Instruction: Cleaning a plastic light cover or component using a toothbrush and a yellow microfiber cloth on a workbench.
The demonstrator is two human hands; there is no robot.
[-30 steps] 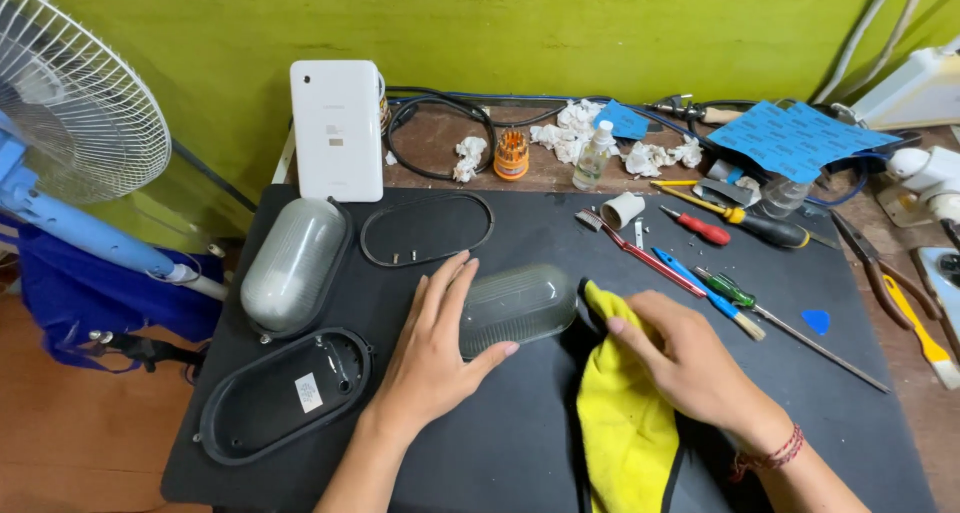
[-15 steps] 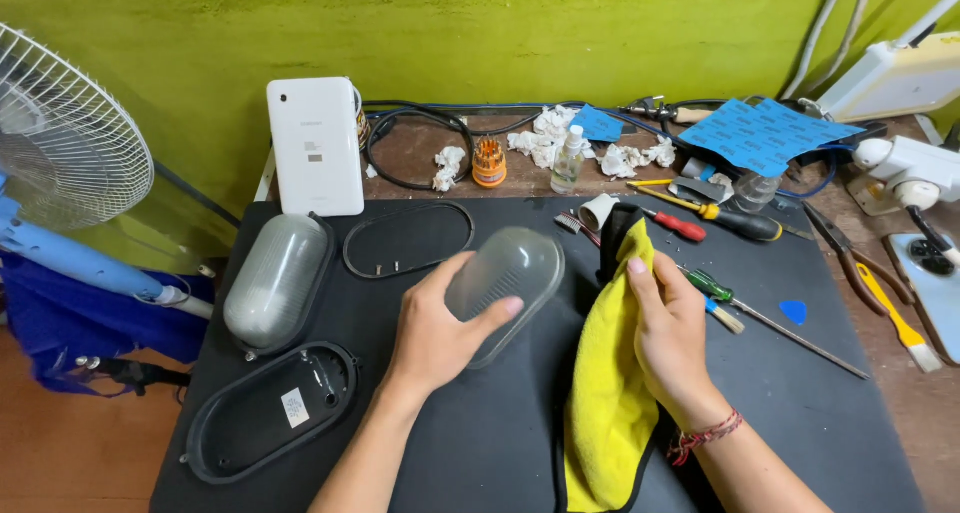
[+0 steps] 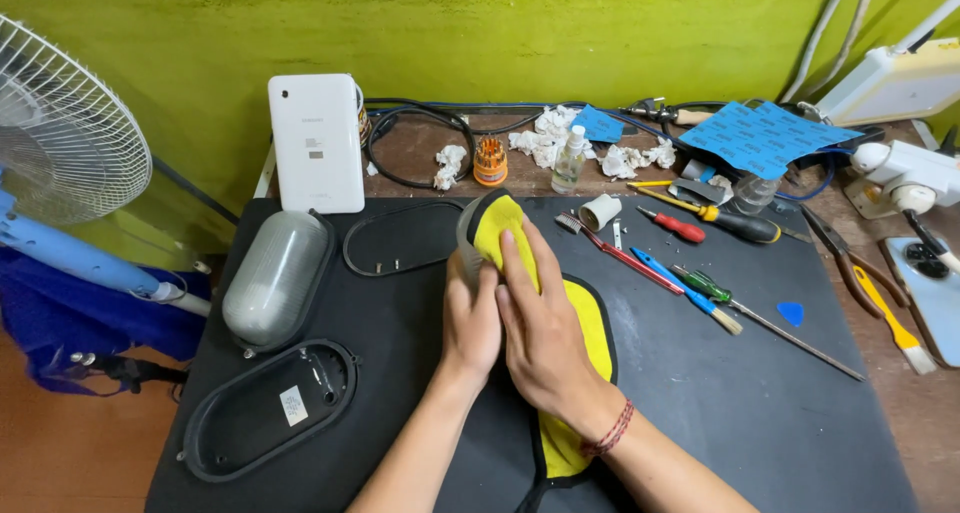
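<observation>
Hands meet near the middle of the black work mat (image 3: 700, 413). The left hand (image 3: 472, 318) wraps around a clear glass lamp cover (image 3: 466, 245), fingers curled about its side, and holds it up off the mat; most of the cover is hidden behind the hands and cloth. The right hand (image 3: 540, 323) lies flat with fingers pressed together on a yellow cloth (image 3: 585, 323) with a black edge, pushing it against the cover. The cloth drapes over the cover's top and trails down toward the near edge of the mat.

Just beyond the hands, toward the far edge, lies a black oval gasket ring (image 3: 400, 238). Near the left edge a frosted grey lamp dome (image 3: 277, 276) rests on its side, and at the near left corner sits a black oval lamp base (image 3: 268, 409). A white tablet (image 3: 316, 143) leans against the green wall at the far left corner. To the right of the hands lie a red-handled screwdriver (image 3: 672, 225), a black and yellow screwdriver (image 3: 735, 223), a blue-handled screwdriver (image 3: 685, 291), a green-handled screwdriver (image 3: 705, 285) and a small blue pick (image 3: 791, 313). Beyond the mat stand a small clear bottle (image 3: 569, 161) and crumpled white tissues (image 3: 545, 138). A white fan (image 3: 60, 133) stands off the left side.
</observation>
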